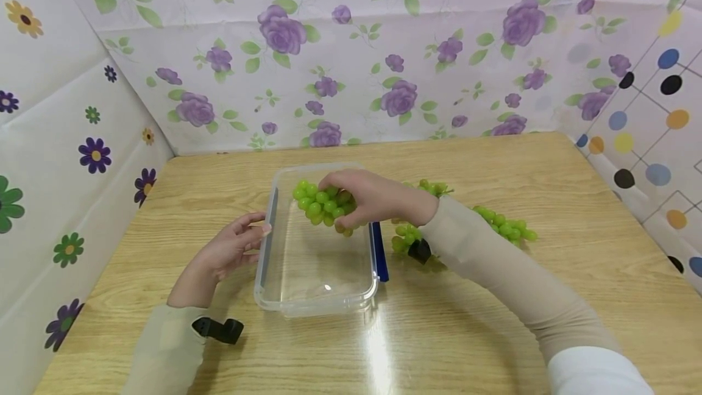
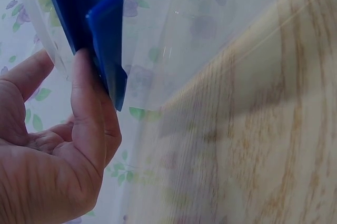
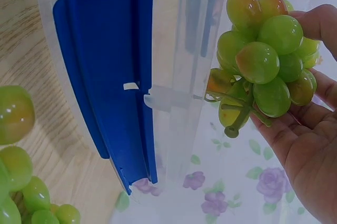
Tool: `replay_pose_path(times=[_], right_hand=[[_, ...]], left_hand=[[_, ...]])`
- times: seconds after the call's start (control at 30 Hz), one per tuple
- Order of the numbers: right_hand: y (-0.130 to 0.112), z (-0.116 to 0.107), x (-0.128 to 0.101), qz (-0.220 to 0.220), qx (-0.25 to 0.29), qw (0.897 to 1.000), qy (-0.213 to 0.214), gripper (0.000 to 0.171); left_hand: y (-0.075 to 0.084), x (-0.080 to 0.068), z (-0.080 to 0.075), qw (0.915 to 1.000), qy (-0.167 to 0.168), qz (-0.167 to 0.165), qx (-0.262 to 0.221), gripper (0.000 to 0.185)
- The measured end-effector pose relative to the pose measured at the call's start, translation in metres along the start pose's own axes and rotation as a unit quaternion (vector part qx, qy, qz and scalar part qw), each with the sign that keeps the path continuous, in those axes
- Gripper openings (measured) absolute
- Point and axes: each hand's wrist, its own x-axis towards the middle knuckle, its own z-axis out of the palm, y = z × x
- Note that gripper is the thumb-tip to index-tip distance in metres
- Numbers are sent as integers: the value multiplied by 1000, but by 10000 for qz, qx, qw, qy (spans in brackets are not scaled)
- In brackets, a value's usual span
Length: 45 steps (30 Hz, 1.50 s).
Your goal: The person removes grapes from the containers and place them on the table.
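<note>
A clear plastic container (image 1: 318, 306) with blue side flaps stands on the wooden table. My left hand (image 1: 233, 245) holds its left side, a fingertip at the rim. In the left wrist view, fingers lie against the blue flap (image 2: 108, 29) there. My right hand (image 1: 367, 197) grips a bunch of green grapes (image 1: 323, 203) over the container. In the right wrist view, thumb and fingers close round the bunch (image 3: 258, 56), its cut stem pointing down. More green grapes (image 1: 501, 224) lie on the table to the right, partly hidden under my right forearm.
The container's right blue flap (image 1: 379, 252) hangs down on the side facing the loose grapes. Flower-patterned sheets (image 1: 340, 66) rise behind the table (image 1: 471, 334), and patterned sheets border its left and right. Black wrist cameras sit on both sleeves.
</note>
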Motion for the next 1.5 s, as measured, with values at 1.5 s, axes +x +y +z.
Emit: replay_pose_path(times=[1.5], right_hand=[[13, -36, -25, 120, -158, 9995, 238, 54]], left_hand=[[-4, 3, -2, 10000, -27, 53, 41, 65]])
